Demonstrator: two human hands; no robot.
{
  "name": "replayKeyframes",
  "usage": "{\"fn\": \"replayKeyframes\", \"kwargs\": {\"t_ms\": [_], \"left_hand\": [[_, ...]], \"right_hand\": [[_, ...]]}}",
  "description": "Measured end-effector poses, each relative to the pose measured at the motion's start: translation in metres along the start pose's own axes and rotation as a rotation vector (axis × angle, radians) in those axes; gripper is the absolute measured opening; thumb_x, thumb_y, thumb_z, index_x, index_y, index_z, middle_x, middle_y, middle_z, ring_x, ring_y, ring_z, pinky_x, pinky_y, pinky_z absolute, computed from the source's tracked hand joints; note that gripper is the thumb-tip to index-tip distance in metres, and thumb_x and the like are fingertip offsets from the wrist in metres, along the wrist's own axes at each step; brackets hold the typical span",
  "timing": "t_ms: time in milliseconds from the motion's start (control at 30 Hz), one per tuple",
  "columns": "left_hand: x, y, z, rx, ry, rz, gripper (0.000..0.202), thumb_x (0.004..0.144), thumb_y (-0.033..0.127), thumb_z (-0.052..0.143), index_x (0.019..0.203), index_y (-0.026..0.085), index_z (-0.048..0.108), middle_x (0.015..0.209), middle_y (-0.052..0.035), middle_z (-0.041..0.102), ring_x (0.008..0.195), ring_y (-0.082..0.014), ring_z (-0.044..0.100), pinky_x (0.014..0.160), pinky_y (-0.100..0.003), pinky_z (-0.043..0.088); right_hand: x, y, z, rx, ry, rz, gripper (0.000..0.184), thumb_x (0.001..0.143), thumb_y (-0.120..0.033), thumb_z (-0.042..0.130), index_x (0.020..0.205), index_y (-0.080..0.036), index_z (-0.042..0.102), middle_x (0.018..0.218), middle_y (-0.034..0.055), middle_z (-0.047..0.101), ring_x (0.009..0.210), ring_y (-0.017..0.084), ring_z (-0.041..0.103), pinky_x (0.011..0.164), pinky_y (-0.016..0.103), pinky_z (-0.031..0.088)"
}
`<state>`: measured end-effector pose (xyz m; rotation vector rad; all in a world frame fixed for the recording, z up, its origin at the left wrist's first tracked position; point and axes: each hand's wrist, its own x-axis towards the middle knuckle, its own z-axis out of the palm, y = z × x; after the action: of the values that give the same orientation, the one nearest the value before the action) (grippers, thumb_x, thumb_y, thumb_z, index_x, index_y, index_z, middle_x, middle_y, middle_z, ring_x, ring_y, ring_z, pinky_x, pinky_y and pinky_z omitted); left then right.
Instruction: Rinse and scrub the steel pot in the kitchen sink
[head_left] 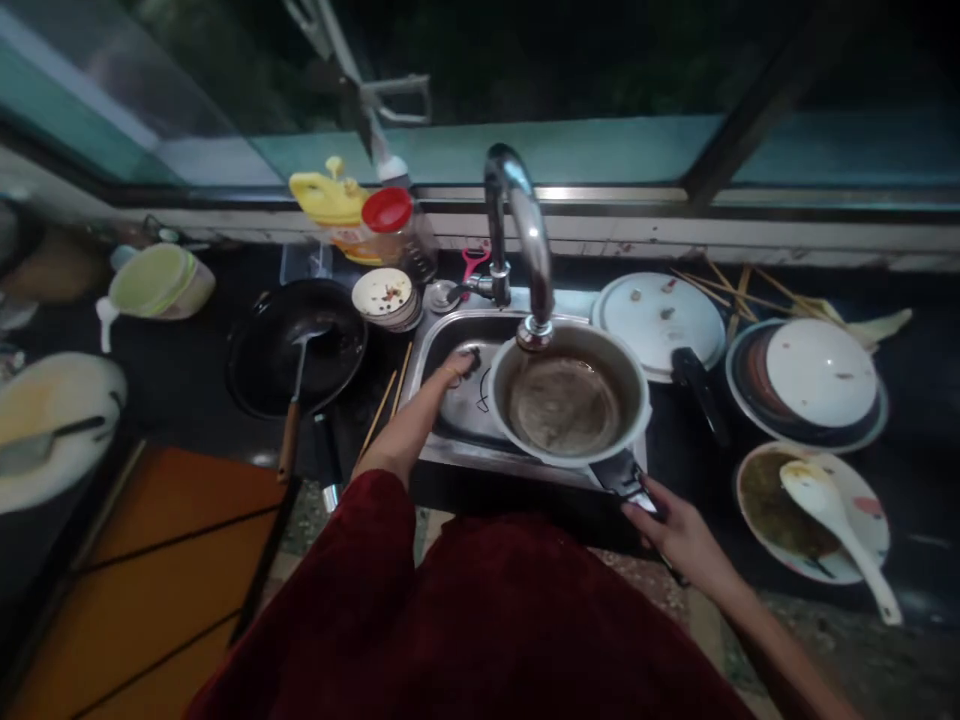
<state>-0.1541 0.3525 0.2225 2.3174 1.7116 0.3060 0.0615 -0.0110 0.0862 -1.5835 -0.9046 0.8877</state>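
My right hand [671, 525] grips the black handle of a pressure cooker pot [637, 400]. The pot is tilted slightly over the right part of the sink, under the curved chrome faucet [529, 240], with murky brownish water inside. My left hand [459, 365] is closed inside the steel sink [442, 430], left of the pot. Something small and dark shows at its fingers; what it is I cannot make out. A thin dark loop [482, 390] lies on the sink floor between my left hand and the pot.
Left of the sink are stacked bowls [381, 292], chopsticks [382, 415] and a black wok [259, 370] with a spatula. To the right are the cooker lid [637, 320], stacked dishes [821, 370] and a plate [874, 520] with a white ladle. A red-lidded jar [386, 210] stands behind.
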Motion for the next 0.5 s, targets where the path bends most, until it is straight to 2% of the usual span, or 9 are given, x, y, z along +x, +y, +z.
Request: {"fn": "replayKeyframes", "kwargs": {"t_ms": [100, 200, 267, 333, 400, 500], "left_hand": [[0.000, -0.001, 0.049, -0.070, -0.038, 0.018, 0.029, 0.086, 0.028, 0.049, 0.103, 0.016, 0.068, 0.107, -0.0096, 0.068, 0.092, -0.0202, 0.064, 0.076, -0.029, 0.052], [0.001, 0.004, 0.087, -0.077, -0.019, 0.059, 0.032, 0.079, 0.027, 0.060, 0.109, 0.018, 0.068, 0.139, -0.0124, 0.049, 0.125, -0.0296, 0.046, 0.097, -0.038, 0.043], [0.002, 0.006, 0.103, -0.054, -0.008, 0.084, 0.036, 0.077, 0.024, 0.060, 0.112, 0.019, 0.068, 0.146, -0.0128, 0.039, 0.132, -0.0318, 0.038, 0.104, -0.040, 0.037], [0.003, 0.005, 0.111, -0.027, -0.008, 0.095, 0.038, 0.079, 0.023, 0.057, 0.115, 0.019, 0.066, 0.142, -0.0147, 0.042, 0.126, -0.0291, 0.045, 0.103, -0.037, 0.038], [0.006, 0.003, 0.111, -0.005, -0.009, 0.099, 0.039, 0.080, 0.023, 0.055, 0.117, 0.017, 0.065, 0.134, -0.0166, 0.048, 0.118, -0.0268, 0.052, 0.100, -0.035, 0.041], [0.017, 0.004, 0.102, 0.017, 0.016, 0.165, 0.042, 0.078, 0.026, 0.057, 0.119, 0.021, 0.065, 0.142, -0.0133, 0.043, 0.128, -0.0291, 0.043, 0.105, -0.039, 0.036]], "right_hand": [[-0.018, 0.002, -0.008, -0.053, 0.100, 0.036, 0.076, 0.059, -0.055, 0.071, 0.123, -0.014, 0.061, 0.055, -0.0003, 0.060, 0.047, 0.015, 0.051, 0.043, 0.024, 0.040], [-0.031, 0.001, -0.008, -0.058, 0.156, 0.044, 0.072, 0.056, -0.056, 0.072, 0.115, -0.016, 0.065, 0.063, 0.0022, 0.064, 0.055, 0.016, 0.056, 0.047, 0.024, 0.043], [-0.037, 0.000, -0.005, -0.047, 0.173, 0.081, 0.072, 0.055, -0.054, 0.073, 0.115, -0.016, 0.064, 0.062, 0.0012, 0.063, 0.055, 0.016, 0.056, 0.047, 0.024, 0.043], [-0.041, -0.001, -0.001, -0.016, 0.179, 0.127, 0.075, 0.056, -0.054, 0.073, 0.119, -0.015, 0.061, 0.058, -0.0014, 0.061, 0.051, 0.015, 0.053, 0.047, 0.024, 0.043], [-0.043, 0.000, 0.002, 0.017, 0.188, 0.150, 0.079, 0.056, -0.054, 0.073, 0.123, -0.015, 0.058, 0.060, -0.0022, 0.061, 0.051, 0.014, 0.053, 0.049, 0.024, 0.044], [-0.042, 0.003, 0.004, 0.019, 0.218, 0.110, 0.077, 0.056, -0.055, 0.073, 0.121, -0.016, 0.059, 0.072, 0.0010, 0.066, 0.061, 0.016, 0.059, 0.054, 0.025, 0.047]]}}
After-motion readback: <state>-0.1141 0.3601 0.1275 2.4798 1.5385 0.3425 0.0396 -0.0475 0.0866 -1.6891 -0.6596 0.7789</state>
